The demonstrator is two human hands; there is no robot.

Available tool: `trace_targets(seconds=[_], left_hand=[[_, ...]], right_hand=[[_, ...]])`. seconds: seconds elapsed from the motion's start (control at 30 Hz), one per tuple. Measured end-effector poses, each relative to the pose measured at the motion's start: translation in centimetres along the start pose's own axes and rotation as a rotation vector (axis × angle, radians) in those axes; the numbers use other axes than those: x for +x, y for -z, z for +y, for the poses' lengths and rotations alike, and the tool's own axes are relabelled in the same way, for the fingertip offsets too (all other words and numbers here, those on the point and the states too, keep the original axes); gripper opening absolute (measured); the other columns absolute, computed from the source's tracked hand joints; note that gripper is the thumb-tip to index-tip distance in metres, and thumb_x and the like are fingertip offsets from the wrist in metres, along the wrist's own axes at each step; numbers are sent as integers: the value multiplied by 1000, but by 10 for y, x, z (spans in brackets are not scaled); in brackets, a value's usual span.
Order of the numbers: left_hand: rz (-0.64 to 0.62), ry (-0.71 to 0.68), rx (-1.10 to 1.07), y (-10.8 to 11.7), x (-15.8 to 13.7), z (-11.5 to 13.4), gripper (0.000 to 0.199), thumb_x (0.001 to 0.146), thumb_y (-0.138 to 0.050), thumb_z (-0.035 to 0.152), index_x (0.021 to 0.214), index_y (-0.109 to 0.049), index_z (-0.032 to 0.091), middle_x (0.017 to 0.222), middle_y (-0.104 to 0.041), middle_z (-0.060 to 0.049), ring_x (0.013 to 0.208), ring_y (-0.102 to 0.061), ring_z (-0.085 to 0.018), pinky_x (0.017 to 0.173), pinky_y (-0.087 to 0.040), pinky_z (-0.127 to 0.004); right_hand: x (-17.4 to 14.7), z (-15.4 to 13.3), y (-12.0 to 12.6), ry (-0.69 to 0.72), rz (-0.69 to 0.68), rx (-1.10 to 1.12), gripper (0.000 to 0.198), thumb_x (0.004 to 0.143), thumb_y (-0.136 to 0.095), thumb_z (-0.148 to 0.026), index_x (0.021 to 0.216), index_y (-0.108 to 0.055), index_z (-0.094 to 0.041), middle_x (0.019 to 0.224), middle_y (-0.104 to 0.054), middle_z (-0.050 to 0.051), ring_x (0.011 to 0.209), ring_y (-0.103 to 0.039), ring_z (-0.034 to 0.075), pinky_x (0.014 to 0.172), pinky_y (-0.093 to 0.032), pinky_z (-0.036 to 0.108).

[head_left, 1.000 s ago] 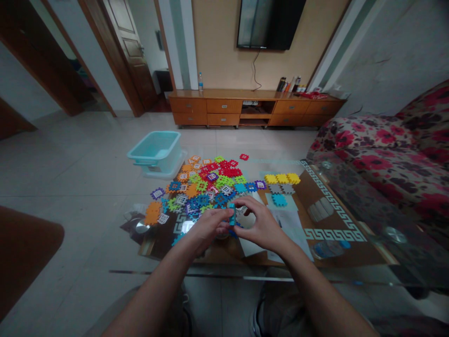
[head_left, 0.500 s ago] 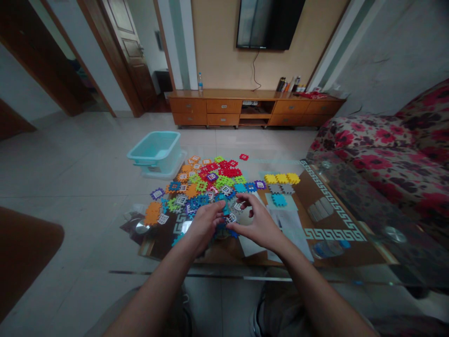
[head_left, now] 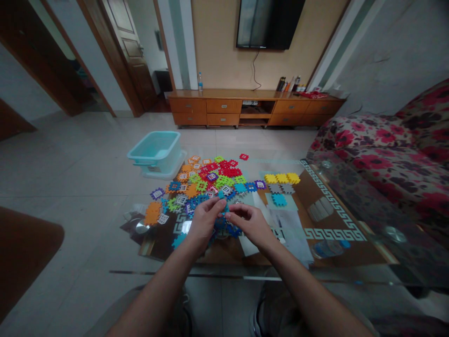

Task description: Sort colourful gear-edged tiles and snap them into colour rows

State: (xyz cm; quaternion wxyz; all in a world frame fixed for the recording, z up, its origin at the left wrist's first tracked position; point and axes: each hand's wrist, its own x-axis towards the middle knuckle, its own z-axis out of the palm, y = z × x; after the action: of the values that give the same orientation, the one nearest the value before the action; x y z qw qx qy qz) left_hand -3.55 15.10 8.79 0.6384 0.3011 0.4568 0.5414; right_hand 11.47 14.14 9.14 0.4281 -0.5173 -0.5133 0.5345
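My left hand [head_left: 206, 217] is closed in a pinch on a teal interlocking tile [head_left: 224, 205], held up above the near part of the glass table. My right hand [head_left: 249, 223] reaches the same tile from the right, thumb and fingertips pressed together at its lower edge. Fingers cover much of the tile. Blue tiles [head_left: 231, 229] lie below and behind the hands. By my right wrist, a white window-shaped piece [head_left: 279, 235] rests on white paper sheets [head_left: 294, 229].
Heaped beyond my hands are red tiles [head_left: 229, 168], green tiles [head_left: 224, 181] and orange tiles [head_left: 153, 214]. Yellow tiles [head_left: 281, 179], grey tiles [head_left: 281, 188] and a cyan tile [head_left: 279, 200] sit at right. A turquoise tub [head_left: 156, 161] stands back left; a plastic bottle [head_left: 328, 249] lies front right.
My right hand has gone from open, fingers spread, to pinched against the tile in my left hand. A white window-shaped piece now shows on the paper beside my right wrist.
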Motion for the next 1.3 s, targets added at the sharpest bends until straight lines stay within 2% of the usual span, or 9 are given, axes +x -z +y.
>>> trace_targets(seconds=[0.1, 0.3, 0.8, 1.03, 1.3], left_hand=[[16, -10, 10, 1, 1, -2, 48, 66, -86, 43, 103, -72, 15, 92, -71, -4, 85, -62, -15, 81, -48, -27], [25, -20, 15, 1, 2, -3, 50, 66, -87, 42, 103, -72, 14, 93, -71, -5, 87, -62, -16, 83, -48, -29], [0, -17, 27, 2, 2, -3, 50, 68, -86, 42, 106, -72, 14, 96, -71, -6, 90, -62, -17, 80, -50, -28], [-14, -22, 47, 0, 2, -2, 48, 68, -84, 46, 104, -73, 16, 94, -70, -6, 87, -62, -17, 74, -49, -27], [-108, 48, 121, 1, -5, 1, 55, 68, -84, 46, 112, -70, 16, 117, -67, -13, 100, -63, -23, 75, -50, -30]], right_hand=[[1, 1, 0, -6, 2, 36, 40, 67, -81, -49, 91, -72, -17, 85, -73, 5, 76, -63, 18, 71, -49, 32], [1, 1, -1, -7, 7, 65, 41, 66, -82, -49, 90, -73, -17, 82, -73, 5, 75, -64, 18, 71, -48, 32], [3, 5, -2, -21, 11, 135, 44, 65, -84, -49, 92, -73, -16, 85, -75, 7, 79, -66, 20, 77, -50, 34], [4, 8, -2, -12, 85, 116, 42, 63, -84, -49, 88, -74, -17, 80, -75, 5, 74, -66, 19, 72, -51, 33], [0, 7, 9, -30, 114, 97, 42, 61, -84, -48, 85, -74, -16, 78, -74, 6, 69, -64, 18, 67, -50, 32]])
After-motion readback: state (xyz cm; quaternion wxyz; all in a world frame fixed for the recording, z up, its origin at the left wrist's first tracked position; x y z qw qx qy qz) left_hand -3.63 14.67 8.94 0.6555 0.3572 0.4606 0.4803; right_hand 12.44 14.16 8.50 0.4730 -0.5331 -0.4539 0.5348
